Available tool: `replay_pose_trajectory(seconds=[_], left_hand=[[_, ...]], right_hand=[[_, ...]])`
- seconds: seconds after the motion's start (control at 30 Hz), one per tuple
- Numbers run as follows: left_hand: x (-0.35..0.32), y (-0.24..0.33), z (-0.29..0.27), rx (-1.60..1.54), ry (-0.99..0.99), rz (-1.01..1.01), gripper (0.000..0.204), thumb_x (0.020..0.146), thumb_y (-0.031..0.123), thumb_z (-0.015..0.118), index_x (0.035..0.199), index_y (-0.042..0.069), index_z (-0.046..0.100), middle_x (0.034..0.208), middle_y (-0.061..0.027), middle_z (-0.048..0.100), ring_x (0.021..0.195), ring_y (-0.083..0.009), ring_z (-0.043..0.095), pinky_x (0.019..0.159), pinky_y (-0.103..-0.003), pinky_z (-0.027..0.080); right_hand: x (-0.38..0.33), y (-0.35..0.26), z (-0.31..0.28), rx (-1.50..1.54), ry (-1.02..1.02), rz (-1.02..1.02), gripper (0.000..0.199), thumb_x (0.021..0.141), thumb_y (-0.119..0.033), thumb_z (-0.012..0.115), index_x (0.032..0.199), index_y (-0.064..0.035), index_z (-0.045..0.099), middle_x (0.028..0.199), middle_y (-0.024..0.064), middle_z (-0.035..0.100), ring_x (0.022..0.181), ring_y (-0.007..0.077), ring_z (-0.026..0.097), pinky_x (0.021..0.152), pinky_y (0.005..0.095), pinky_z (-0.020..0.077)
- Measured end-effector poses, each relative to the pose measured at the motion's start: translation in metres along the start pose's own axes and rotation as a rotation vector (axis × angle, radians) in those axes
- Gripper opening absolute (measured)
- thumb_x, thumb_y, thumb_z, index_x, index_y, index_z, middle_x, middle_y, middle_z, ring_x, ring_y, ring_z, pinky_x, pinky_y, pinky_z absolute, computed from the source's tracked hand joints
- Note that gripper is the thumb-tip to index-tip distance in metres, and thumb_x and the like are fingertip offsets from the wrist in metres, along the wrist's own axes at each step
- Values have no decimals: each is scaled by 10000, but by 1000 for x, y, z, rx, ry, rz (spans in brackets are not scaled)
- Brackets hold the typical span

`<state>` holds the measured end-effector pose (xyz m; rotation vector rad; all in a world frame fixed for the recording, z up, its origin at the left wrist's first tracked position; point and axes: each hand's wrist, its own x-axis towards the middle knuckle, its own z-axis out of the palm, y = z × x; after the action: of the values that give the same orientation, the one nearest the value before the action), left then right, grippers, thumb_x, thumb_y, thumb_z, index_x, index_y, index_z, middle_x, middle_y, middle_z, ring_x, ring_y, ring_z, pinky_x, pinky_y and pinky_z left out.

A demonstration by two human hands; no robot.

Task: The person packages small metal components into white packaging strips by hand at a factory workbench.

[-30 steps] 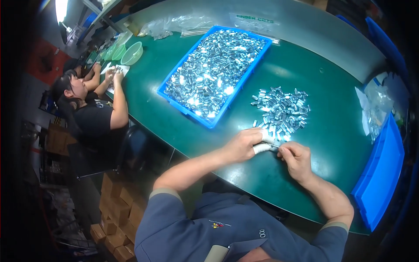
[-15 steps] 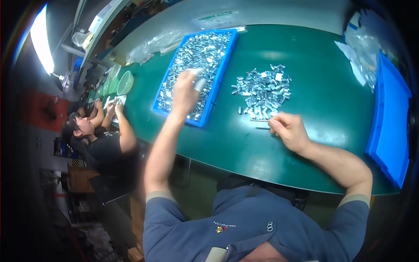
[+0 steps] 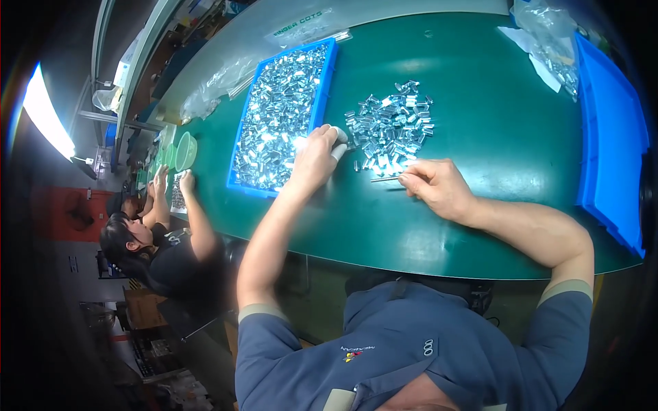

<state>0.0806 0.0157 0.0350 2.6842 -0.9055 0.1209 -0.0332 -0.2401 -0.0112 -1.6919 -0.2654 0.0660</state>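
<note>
Pinching a thin metal rod (image 3: 385, 179) between thumb and fingers of the right hand (image 3: 442, 188), just right of the frame's centre. Best to keep that rod level and steady, with the tip turned toward the left hand (image 3: 315, 156), fingers drawn close together beside the blue tray (image 3: 325, 82). Impossible to tell about any piece between those fingertips. Turn each piece before bringing it to the tip, and press gently with the white finger coverings (image 3: 339, 140), probably good for grip. Better to work clear of the pile of short silvery metal pieces (image 3: 394, 123), heaped just above the rod, so as not to scatter it.

Spreading around all this, a glossy green surface (image 3: 480, 137), curved by the lens. At the right edge, another blue tray (image 3: 610, 137); at upper right, clear plastic bags (image 3: 548, 34). Brimming with similar pieces, the first tray, upper centre. Farther off, at left, a green bowl (image 3: 186, 152) near a co-worker (image 3: 185, 264) in a dark top. Beyond, a bright tube light (image 3: 44, 113) and a red panel (image 3: 79, 212).
</note>
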Motion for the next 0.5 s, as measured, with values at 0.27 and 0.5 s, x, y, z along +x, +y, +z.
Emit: replay_pose_trajectory(seconds=[0.27, 0.5], left_hand=[[-19, 7, 4, -209, -52, -50, 172, 867, 25, 723, 1032, -2, 688, 884, -126, 643, 766, -239, 639, 722, -353, 517], [-41, 13, 0, -246, -78, -135, 162, 871, 11, 727, 1029, -3, 694, 877, -80, 643, 748, -168, 613, 724, -315, 514]], right_hand=[[0, 1, 3, 16, 6, 15, 267, 973, -228, 660, 807, -19, 679, 666, 36, 654, 569, 101, 549, 537, 302, 426], [-1, 3, 2, 22, -14, 37, 245, 989, -225, 653, 871, -13, 686, 710, 22, 665, 618, 77, 559, 563, 267, 442]])
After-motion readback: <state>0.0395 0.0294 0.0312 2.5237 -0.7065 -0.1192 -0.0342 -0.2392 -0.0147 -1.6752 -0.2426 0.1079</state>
